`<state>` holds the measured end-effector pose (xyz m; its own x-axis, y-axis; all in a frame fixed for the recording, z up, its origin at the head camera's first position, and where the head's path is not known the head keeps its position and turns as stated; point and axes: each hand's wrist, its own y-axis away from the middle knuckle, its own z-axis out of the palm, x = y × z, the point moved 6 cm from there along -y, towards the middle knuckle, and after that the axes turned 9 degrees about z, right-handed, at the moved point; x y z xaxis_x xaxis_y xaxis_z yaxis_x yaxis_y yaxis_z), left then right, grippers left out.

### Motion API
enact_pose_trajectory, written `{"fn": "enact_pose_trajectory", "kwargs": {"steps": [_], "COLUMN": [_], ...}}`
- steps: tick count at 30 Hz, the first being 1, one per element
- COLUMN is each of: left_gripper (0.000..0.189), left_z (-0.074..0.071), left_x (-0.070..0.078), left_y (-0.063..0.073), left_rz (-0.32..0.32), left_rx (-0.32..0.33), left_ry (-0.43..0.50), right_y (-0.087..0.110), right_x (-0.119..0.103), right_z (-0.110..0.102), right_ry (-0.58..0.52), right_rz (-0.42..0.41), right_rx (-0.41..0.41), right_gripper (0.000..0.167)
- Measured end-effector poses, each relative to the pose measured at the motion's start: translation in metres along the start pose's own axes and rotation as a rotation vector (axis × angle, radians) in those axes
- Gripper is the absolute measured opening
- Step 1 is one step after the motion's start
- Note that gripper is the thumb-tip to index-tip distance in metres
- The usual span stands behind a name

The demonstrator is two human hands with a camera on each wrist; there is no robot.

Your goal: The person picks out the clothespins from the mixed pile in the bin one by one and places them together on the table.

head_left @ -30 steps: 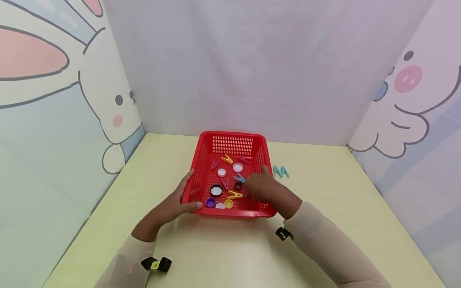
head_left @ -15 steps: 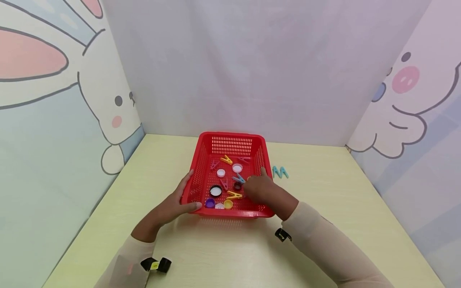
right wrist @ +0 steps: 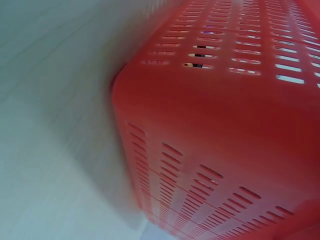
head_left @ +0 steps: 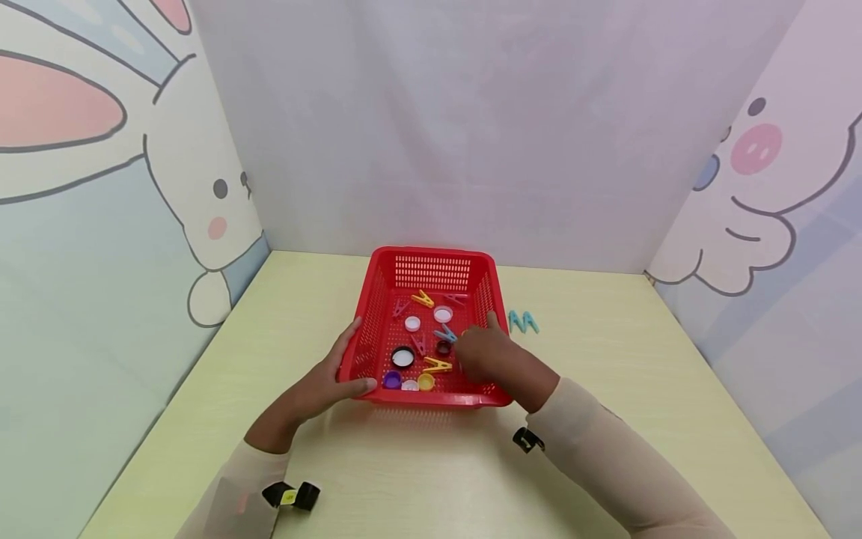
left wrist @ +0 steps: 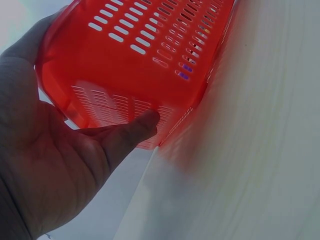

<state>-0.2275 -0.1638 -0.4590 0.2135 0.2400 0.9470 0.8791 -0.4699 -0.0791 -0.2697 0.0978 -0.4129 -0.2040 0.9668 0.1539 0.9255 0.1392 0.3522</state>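
A red plastic basket (head_left: pixel 434 400) stands on the table. At its near left corner my left hand (head_left: pixel 316 389) grips the rim, thumb along the near edge and fingers along the left side; the left wrist view shows this hand (left wrist: pixel 75 155) against the perforated wall. My right hand (head_left: pixel 486 352) reaches down inside the right part of the basket. Its fingertips are hidden, and so is anything they might hold. Beside it lie a blue clothespin (head_left: pixel 446 334), a dark brown cap (head_left: pixel 443 348) and a yellow clothespin (head_left: pixel 438 364). The right wrist view shows only the basket wall and table.
Elsewhere in the basket lie pink clothespins (head_left: pixel 419 344), another yellow clothespin (head_left: pixel 423 299), white caps (head_left: pixel 412 323), a black-rimmed cap (head_left: pixel 402 357), a purple cap (head_left: pixel 392 379) and a yellow cap (head_left: pixel 426 382). Two teal clothespins (head_left: pixel 522 322) lie on the table, right of the basket.
My right hand has shifted slightly left and lower within the basket, then stayed nearly still. The left hand keeps its place on the corner.
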Motion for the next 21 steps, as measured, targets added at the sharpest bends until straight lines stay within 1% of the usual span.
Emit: {"fn": "enact_pose_trajectory", "kwargs": {"steps": [3, 6, 9, 11, 15, 20, 21], "left_gripper": [0.124, 0.125, 0.125, 0.125, 0.124, 0.124, 0.124], "left_z": [0.0, 0.0, 0.0, 0.0, 0.001, 0.001, 0.001], "left_x": [0.0, -0.001, -0.001, 0.0, -0.001, 0.0, 0.001], "left_y": [0.0, 0.0, 0.0, 0.001, 0.001, 0.001, 0.001], "left_rz": [0.0, 0.001, 0.002, 0.001, -0.003, -0.004, -0.004], "left_rx": [0.0, 0.002, 0.005, 0.007, 0.007, 0.007, 0.007], "left_ry": [-0.002, -0.003, -0.002, -0.001, -0.002, -0.004, -0.004], "right_y": [0.003, 0.008, 0.011, 0.013, 0.015, 0.02, 0.021], "right_x": [0.0, -0.002, -0.004, -0.004, -0.005, -0.004, -0.004], "right_z": [-0.004, -0.009, -0.015, -0.017, -0.02, -0.024, -0.025], "right_ry": [0.011, 0.043, 0.084, 0.091, 0.099, 0.162, 0.159], "right_rz": [-0.006, -0.039, -0.075, -0.086, -0.086, -0.075, -0.069], "right_rx": [0.053, 0.133, 0.214, 0.257, 0.323, 0.406, 0.414], "right_gripper": [0.052, 0.047, 0.046, 0.046, 0.046, 0.055, 0.055]}}
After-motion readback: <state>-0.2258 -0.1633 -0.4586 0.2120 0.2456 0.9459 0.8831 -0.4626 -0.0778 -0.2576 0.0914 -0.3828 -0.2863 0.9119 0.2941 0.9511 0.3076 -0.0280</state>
